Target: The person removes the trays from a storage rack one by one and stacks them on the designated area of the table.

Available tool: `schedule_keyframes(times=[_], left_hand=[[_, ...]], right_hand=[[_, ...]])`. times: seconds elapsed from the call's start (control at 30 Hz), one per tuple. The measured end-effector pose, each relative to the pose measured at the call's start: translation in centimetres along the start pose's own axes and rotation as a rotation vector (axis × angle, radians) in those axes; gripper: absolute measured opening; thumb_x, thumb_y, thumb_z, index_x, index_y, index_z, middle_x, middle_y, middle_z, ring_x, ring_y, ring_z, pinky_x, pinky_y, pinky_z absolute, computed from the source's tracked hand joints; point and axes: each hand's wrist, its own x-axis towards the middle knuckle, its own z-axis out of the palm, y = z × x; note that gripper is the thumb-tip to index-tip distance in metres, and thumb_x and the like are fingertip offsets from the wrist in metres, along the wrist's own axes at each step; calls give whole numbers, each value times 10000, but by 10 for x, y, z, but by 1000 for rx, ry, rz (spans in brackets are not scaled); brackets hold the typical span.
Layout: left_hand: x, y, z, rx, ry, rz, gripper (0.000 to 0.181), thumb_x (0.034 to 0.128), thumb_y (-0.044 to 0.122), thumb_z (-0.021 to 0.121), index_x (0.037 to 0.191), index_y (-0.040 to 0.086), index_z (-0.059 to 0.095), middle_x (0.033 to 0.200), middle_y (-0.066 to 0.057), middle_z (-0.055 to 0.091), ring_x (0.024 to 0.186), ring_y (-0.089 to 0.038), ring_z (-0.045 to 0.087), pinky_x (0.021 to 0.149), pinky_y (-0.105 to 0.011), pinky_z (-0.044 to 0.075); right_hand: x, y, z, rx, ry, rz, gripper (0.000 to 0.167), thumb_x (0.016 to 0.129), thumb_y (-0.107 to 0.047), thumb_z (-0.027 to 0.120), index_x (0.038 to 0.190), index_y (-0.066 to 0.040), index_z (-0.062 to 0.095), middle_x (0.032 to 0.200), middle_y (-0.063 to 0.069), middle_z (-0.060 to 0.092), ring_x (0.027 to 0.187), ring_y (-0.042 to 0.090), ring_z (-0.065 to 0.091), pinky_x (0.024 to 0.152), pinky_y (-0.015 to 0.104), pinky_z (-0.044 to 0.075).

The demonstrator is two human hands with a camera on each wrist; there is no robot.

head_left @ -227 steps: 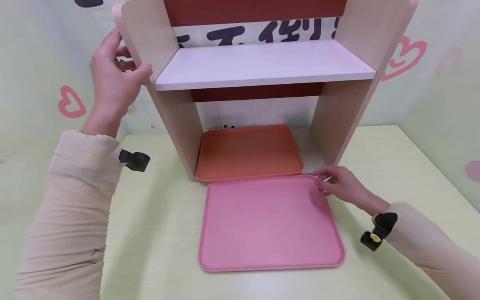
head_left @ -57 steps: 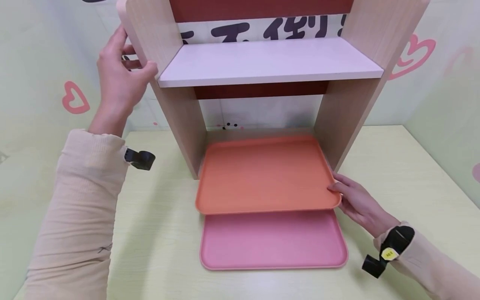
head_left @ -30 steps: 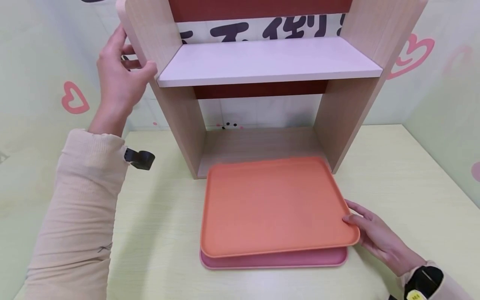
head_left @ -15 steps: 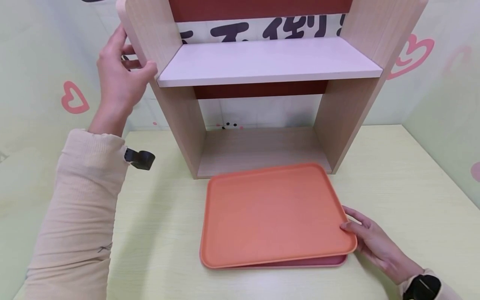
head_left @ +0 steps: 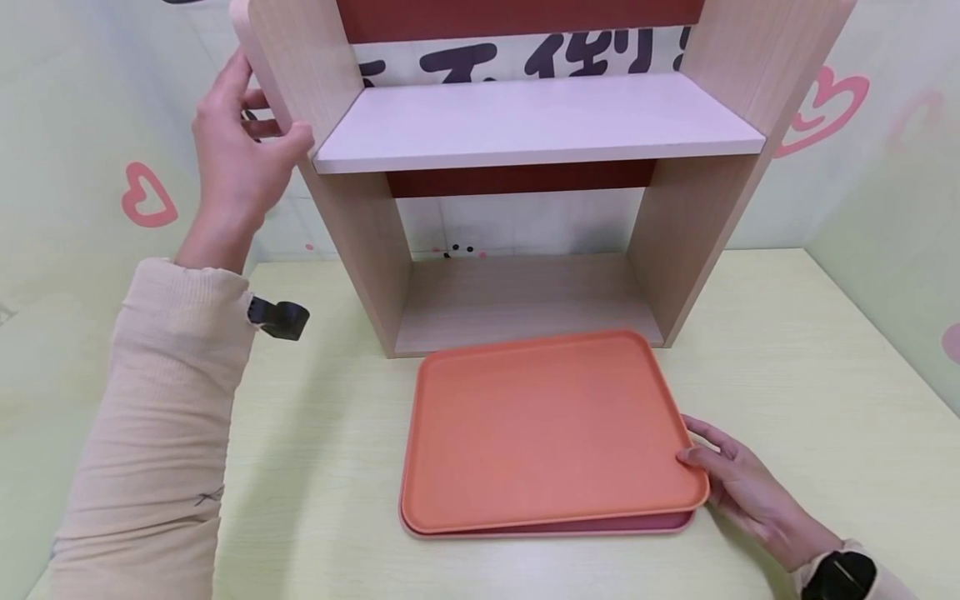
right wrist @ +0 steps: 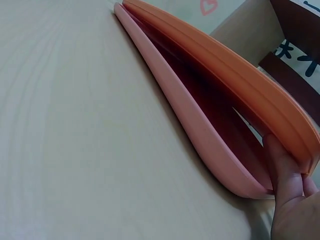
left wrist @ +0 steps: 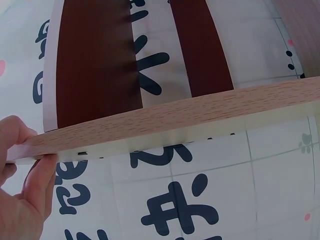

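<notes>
My left hand (head_left: 236, 158) grips the upper left side panel of a wooden desktop shelf (head_left: 360, 258). In the left wrist view, its fingers and thumb pinch the panel's edge (left wrist: 175, 116) from both sides. At the right, my right hand (head_left: 750, 492) holds an orange tray (head_left: 547, 433) by its right rim, near the front corner. Beneath lies a pink tray (head_left: 637, 523), mostly covered, its front edge showing. The right wrist view shows the orange tray (right wrist: 240, 65) tilted, raised on my hand's side and close to the pink tray (right wrist: 185, 110) at the far end.
The shelf's white middle board (head_left: 540, 121) spans above its wooden bottom board (head_left: 525, 292). Both trays are in front of the shelf on the pale table (head_left: 322, 467). Walls with printed hearts and lettering stand behind and at both sides.
My right hand went from the pink tray's far corner to the orange tray. It drew that tray off the bottom board and forward over the pink one, then slightly left. My left hand stayed on the panel.
</notes>
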Motion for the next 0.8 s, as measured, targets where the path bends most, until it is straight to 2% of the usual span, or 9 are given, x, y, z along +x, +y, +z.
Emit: schedule_keyframes(times=[0.5,0.8], left_hand=[[0,1,0,-25,1,9,553,785,153,618,1276,323,430,1195,27,484,910,-98,524,864,-234,438],[0,1,0,-24,1,15,543,784,143,613,1268,318,439,1187,24,489,900,-93,526,865,-231,437]], right_hand=[[0,-2,1,-120,58,32,338,878,24,459,1116,-216,460,1032,21,621,885,184,610,709,277,515],[-1,-4,3,-348,43,-34,317,868,7,499,1104,-199,449,955,-12,628,805,187,628,636,326,531]])
